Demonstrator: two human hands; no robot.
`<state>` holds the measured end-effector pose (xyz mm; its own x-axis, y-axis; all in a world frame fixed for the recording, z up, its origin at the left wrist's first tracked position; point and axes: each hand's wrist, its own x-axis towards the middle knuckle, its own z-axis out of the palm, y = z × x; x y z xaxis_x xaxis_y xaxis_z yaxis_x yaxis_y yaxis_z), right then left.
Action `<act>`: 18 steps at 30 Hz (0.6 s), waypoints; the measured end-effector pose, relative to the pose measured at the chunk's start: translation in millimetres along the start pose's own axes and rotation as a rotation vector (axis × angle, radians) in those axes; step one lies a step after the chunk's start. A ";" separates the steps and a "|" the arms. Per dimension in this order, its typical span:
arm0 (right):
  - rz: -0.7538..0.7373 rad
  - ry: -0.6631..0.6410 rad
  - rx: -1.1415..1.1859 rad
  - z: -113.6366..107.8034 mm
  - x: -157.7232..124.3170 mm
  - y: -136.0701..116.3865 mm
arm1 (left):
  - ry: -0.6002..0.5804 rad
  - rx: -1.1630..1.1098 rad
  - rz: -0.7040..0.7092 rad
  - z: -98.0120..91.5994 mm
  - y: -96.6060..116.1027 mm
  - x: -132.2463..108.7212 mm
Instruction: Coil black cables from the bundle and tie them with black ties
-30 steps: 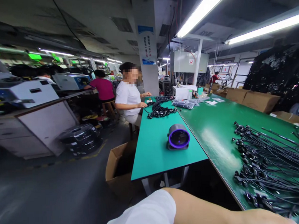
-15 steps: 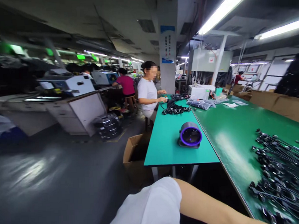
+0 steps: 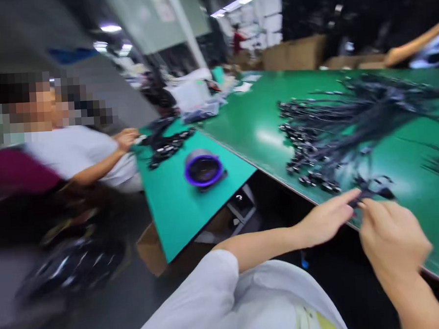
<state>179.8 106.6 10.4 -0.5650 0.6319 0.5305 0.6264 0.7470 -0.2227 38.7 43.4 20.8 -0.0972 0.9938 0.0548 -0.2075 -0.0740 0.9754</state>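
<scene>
My left hand (image 3: 327,221) is at the near edge of the dark green table, its fingers closed on one end of a small black cable piece (image 3: 363,194). Close beside it on the right, my right hand (image 3: 396,234) pinches the same dark piece. Fine detail between the fingertips is blurred. Just beyond my hands lies a large pile of black cables (image 3: 367,112) with shiny connectors at its left ends.
A purple-rimmed round device (image 3: 204,171) stands on the lighter green table (image 3: 171,226). A person (image 3: 79,152) in white handles black cables at left. A cardboard box (image 3: 152,249) is below. Another person's forearm (image 3: 419,41) shows at upper right.
The view has swung right and down. Both my hands and the dark piece they hold have come into sight, along with more of the cable pile.
</scene>
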 end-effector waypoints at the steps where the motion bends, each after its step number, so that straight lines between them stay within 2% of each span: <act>1: 0.083 0.004 -0.070 3.3 -7.5 -0.4 | 0.008 -0.036 -0.020 1.8 -5.0 1.0; 3: 0.172 0.013 -0.008 12.5 -12.0 -2.9 | 0.000 -0.070 -0.042 6.8 -17.0 1.8; 6: 0.294 0.095 0.342 22.0 -12.4 -5.4 | -0.098 -0.070 0.007 16.3 -30.4 1.4; 8: 0.401 0.134 0.470 22.4 -16.0 -1.7 | -0.161 -0.052 0.054 20.4 -31.6 3.8; 10: 0.443 0.093 0.491 18.8 -21.7 7.8 | -0.175 0.024 0.082 21.2 -27.0 9.8; 12: 0.399 0.010 0.480 12.2 -27.0 20.5 | -0.150 0.069 0.101 19.8 -19.5 19.2; 14: 0.291 -0.071 0.475 4.8 -30.9 31.6 | -0.157 0.012 0.129 17.9 -12.5 30.6; 18: 0.107 -0.132 0.455 -4.4 -36.6 43.0 | -0.366 -0.184 0.073 16.0 -3.7 50.6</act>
<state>229.8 114.7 -15.1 -0.5921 0.7090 0.3830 0.4027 0.6720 -0.6214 50.1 95.3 23.4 0.2277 0.9470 0.2267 -0.3867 -0.1258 0.9136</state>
